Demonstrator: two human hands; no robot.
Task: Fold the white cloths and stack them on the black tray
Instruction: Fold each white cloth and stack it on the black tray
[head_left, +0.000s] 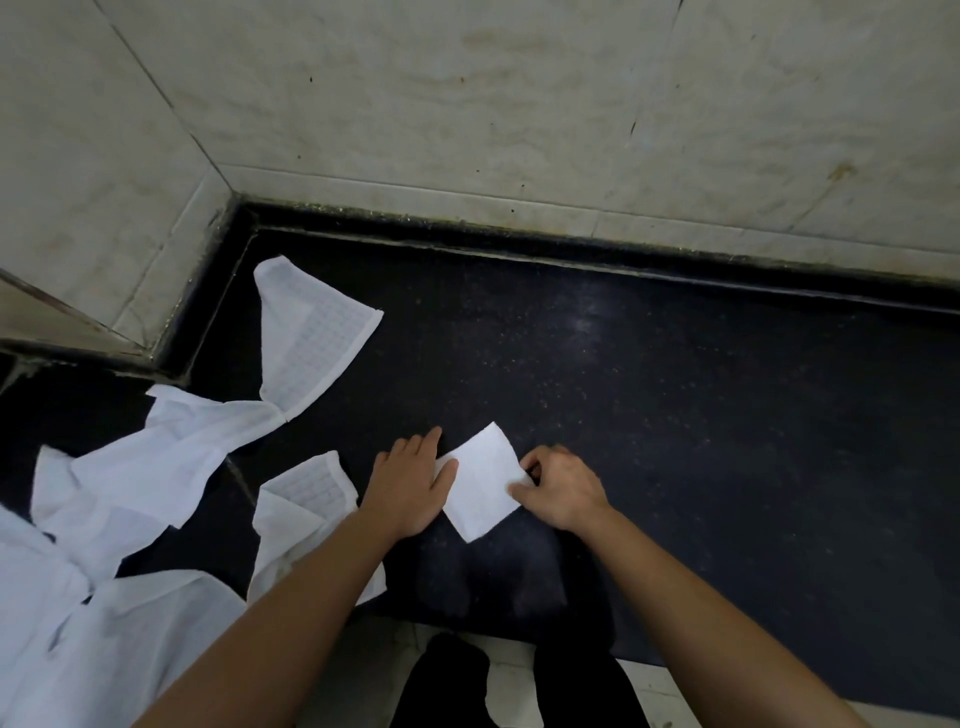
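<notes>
risk 1: cloth (480, 486) springs open. I judge the folds loose, and lifting with one pinch would let the layers fan out.
risk 2: cloth skids on the smooth counter (675, 389) if the flat hand pushes sideways instead of down.
risk 3: the left forearm lies over a loose cloth (301, 499) at 9 o'clock of the fold, so a pull-back could drag it off the front edge.
risk 4: wrong drop spot. I can't make out the tray against the black counter (all one dark surface from here).
left hand (410, 488): flat, fingers straight and together, palm down on the counter at 9 o'clock of the cloth. The thumb lies on the cloth's left edge. It holds nothing and only presses.
right hand (563, 488): fingers curled, at 3 o'clock of the cloth. The thumb is on top of the right corner and the fingertips are tucked at the edge. Looks like a pinch on that corner.
cloth place: small folded square, turned diamond-wise, lying flat on the counter between the two hands, near the front edge at centre.
unfolded pile (156, 467): crumpled, at 8–9 o'clock, well apart from the fold. One more spread piece (311, 343) is at 10 o'clock.
step: my guess is last crease being set, not yet stacked.
</notes>
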